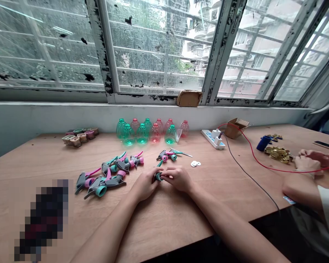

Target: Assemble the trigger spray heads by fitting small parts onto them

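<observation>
Near the middle of the table, my left hand is closed around a spray trigger head with a teal collar. The fingers of my right hand pinch at that collar; whether a small part sits between the fingertips is hidden. Several more trigger heads, grey with pink or teal collars and levers, lie in a loose pile left of my hands. Beyond my hands are two further trigger heads beside metal tweezers. A few white round discs rest to the right of these.
Green and red clear bottles stand along the wall. A power strip with plugs and cables lies back right, beside a small cardboard box. Stacked small containers sit back left. At right, a co-worker's hands are near gold-coloured parts.
</observation>
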`<state>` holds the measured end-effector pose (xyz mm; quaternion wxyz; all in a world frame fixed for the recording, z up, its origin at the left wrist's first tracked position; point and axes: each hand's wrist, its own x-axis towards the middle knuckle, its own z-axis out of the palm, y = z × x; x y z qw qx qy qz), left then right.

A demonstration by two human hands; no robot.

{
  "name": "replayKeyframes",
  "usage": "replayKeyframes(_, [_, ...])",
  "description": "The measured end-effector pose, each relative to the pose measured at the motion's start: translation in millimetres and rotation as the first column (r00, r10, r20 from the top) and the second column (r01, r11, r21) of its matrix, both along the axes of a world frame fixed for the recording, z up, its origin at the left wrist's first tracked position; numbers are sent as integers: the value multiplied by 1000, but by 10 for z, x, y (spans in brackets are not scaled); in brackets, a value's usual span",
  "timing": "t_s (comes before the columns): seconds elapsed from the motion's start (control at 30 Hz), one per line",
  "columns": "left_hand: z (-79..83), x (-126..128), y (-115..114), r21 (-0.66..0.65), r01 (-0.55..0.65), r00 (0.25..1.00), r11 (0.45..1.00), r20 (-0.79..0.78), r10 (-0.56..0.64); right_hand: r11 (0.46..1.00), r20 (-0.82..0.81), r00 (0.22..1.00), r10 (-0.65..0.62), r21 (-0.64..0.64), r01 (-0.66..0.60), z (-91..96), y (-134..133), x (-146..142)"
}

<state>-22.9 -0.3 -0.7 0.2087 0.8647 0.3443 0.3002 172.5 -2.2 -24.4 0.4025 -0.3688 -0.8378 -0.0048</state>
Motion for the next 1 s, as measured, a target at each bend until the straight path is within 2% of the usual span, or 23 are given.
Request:
replayKeyframes(0.13, [-1,9,-9,-14,-5,1000,1000,4,5,1000,26,999,-23,3,23,24,-12,0])
replayKeyframes(0.33, [-16,11,8,-58,8,1000,998,29,-6,999,42,999,31,-28,-30,40,-39,-3])
replayKeyframes(0.6, [17,17,-10,-50,19,999,999,36,-17,996,2,1000,-31,-78,31,22,-25,-59])
replayKeyframes(1.0, [-33,6,36,-101,-17,997,995,72,24,999,12,1000,-19,37,19,38,-70,19])
